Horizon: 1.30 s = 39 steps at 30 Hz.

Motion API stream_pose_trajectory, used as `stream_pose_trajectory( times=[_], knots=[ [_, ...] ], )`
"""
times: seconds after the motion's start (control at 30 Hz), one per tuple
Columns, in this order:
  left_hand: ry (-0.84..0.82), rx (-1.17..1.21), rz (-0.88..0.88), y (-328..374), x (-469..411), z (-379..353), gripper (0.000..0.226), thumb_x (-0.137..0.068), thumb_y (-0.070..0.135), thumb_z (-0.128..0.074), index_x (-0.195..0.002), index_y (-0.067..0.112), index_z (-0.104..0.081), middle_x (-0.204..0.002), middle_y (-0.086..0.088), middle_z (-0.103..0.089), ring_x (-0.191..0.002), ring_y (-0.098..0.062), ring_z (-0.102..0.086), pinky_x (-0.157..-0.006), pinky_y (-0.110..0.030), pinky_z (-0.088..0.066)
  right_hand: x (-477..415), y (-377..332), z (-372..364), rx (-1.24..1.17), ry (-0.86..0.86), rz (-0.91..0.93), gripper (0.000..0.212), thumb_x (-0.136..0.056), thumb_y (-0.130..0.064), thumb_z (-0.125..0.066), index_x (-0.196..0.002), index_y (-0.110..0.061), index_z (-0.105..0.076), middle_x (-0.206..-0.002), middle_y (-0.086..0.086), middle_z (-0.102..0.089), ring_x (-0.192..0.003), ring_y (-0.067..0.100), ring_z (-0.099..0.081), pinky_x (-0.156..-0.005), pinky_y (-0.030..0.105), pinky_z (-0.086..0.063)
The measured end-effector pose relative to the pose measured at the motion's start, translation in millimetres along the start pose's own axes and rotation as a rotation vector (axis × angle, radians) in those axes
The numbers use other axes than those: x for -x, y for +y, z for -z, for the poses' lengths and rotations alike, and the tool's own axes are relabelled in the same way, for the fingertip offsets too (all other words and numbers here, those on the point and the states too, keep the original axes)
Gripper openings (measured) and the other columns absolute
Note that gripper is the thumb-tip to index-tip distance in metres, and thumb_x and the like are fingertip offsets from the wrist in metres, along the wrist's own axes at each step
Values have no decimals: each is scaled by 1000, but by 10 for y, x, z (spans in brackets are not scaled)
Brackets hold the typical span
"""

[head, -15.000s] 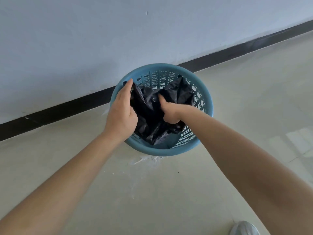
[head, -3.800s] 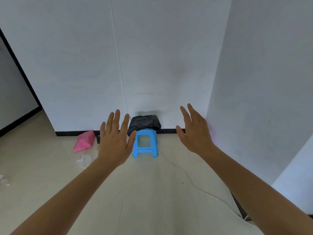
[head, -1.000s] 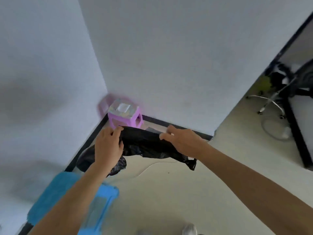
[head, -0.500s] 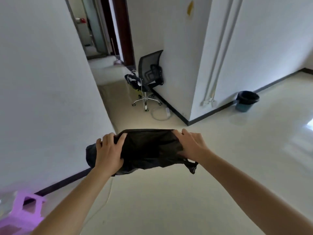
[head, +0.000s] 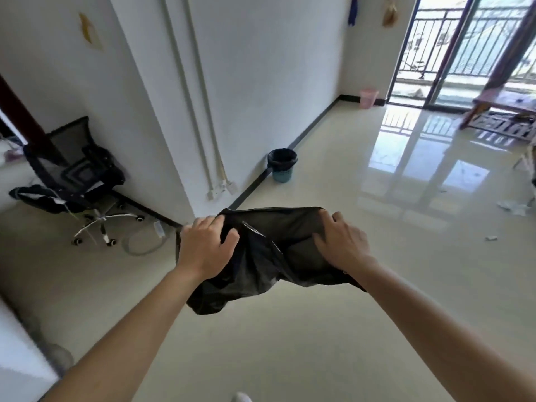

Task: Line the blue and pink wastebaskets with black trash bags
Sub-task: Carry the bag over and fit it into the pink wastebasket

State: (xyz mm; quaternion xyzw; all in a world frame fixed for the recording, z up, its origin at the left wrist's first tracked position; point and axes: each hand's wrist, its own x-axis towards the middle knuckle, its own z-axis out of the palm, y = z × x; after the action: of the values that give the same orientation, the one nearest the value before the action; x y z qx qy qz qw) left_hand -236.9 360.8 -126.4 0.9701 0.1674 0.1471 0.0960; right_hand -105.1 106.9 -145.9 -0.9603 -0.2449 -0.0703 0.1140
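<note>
Head view: fingers of the left hand [head: 204, 248] and right hand [head: 342, 242] are curled over the top edge of a black trash bag [head: 266, 256], holding it stretched between them above the floor. Farther off, the blue wastebasket [head: 282, 169] stands already lined by the wall; the pink wastebasket [head: 368, 97] sits far right, near the balcony door.

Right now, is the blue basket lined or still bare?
Lined. A black bag covers the rim of the blue basket standing by the wall.
</note>
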Motion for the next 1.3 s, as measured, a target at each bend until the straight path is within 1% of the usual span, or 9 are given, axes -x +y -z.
stream_pose_trajectory(
  times=[0.17,0.27,0.37,0.5,0.6,0.77,0.93,1.1,1.3],
  knots=[
    [-107,265,-29,520,-1323,-731,64,-93,67,-13,-60,23,-46,-61,6,-56,-65,-16,-55,-66,-36,-38,-927,885,-222,4,-29,-169,70,-86,-61,-48,-142,-26,-24,-112,8,-56,-93,37,-63,-69,40,-45],
    [-138,130,-142,752,-2212,-1155,39,-93,54,-41,-96,25,-67,-86,2,-70,-82,-22,-64,-73,-36,-49,-1530,1321,-206,50,-97,-225,99,-71,-77,-55,-147,-30,-13,-112,5,-51,-90,35,-64,-69,40,-47],
    [-121,97,-189,1077,-3157,-1387,33,-85,47,-56,-103,21,-65,-91,-1,-69,-88,-27,-64,-74,-36,-50,-2125,1789,-97,174,-150,-235,114,-60,-71,-71,-146,-33,-7,-113,3,-43,-75,32,-64,-61,36,-47],
    [-259,-68,-282,1654,-4291,-1628,61,-71,42,-67,-126,23,-49,-123,-6,-55,-115,-31,-48,-89,-44,-42,-2728,2481,30,353,-191,-303,105,-70,-22,-76,-147,-35,-6,-121,6,-37,-54,27,-49,-50,34,-41],
    [-370,-178,-339,2217,-4994,-1938,90,-63,36,-70,-141,29,-26,-143,-11,-26,-131,-34,-22,-103,-48,-28,-3146,3073,20,342,-196,-421,100,-72,-14,-70,-146,-34,-5,-121,8,-36,-56,26,-44,-51,34,-38],
    [-289,-144,-466,3268,-6139,-2643,72,-70,50,-64,-131,19,-40,-132,-8,-34,-124,-32,-29,-99,-47,-29,-4129,4202,-171,169,-59,-511,88,-77,-44,-66,-145,-28,-13,-117,7,-42,-72,33,-60,-56,34,-39],
    [-359,301,-238,4282,-7382,-3120,36,-90,44,-50,-93,10,-63,-105,-10,-66,-95,-30,-61,-82,-39,-49,-5366,5210,-224,73,42,-510,71,-86,-54,-51,-144,-22,-24,-116,6,-51,-84,35,-65,-62,38,-43],
    [-135,130,-420,4765,-8667,-3312,37,-85,23,-60,-118,8,-54,-114,-11,-54,-103,-31,-54,-80,-42,-49,-6730,5983,-55,114,62,-458,75,-85,-44,-55,-146,-19,-22,-115,7,-54,-80,34,-64,-59,37,-39],
    [-176,13,-371,4852,-10227,-4021,73,-78,8,-62,-143,4,-30,-146,-14,-35,-124,-35,-41,-96,-45,-45,-8464,6730,-248,276,-35,-344,91,-80,-34,-65,-151,-25,-9,-114,5,-47,-54,28,-50,-47,32,-39]
  ],
)
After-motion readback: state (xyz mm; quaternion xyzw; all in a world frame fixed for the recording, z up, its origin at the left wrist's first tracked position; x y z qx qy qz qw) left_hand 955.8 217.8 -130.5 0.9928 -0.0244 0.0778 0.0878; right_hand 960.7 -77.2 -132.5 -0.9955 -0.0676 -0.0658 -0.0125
